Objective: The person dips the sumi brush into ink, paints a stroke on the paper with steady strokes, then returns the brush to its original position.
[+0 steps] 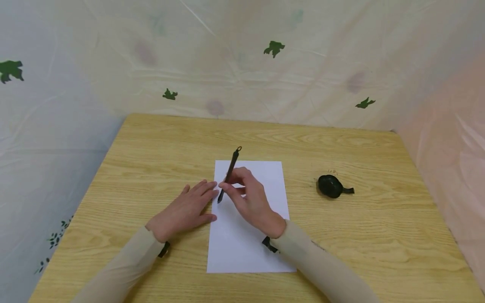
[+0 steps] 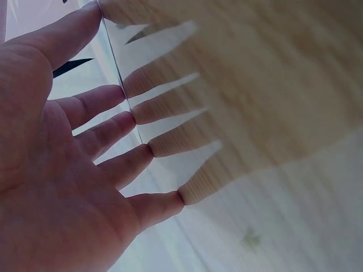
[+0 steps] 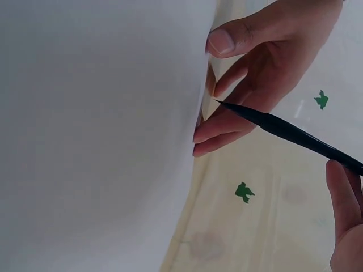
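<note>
No writing or label shows anywhere. The right hand (image 1: 253, 201) pinches a slim black brush pen (image 1: 228, 174), its tip just above the blank white paper sheet (image 1: 261, 176) at the middle of the light wooden bench (image 1: 363, 235). The left hand (image 1: 185, 210) lies flat, fingers (image 2: 102, 99) spread on the sheet's nine o'clock edge. A small black round pot (image 1: 330, 186) sits at three o'clock. Pale cloth printed with green leaves (image 1: 274, 48) hangs behind.

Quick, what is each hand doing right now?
Left hand: open, fingers flat at the paper edge.
Right hand: holding the black brush pen.
</note>
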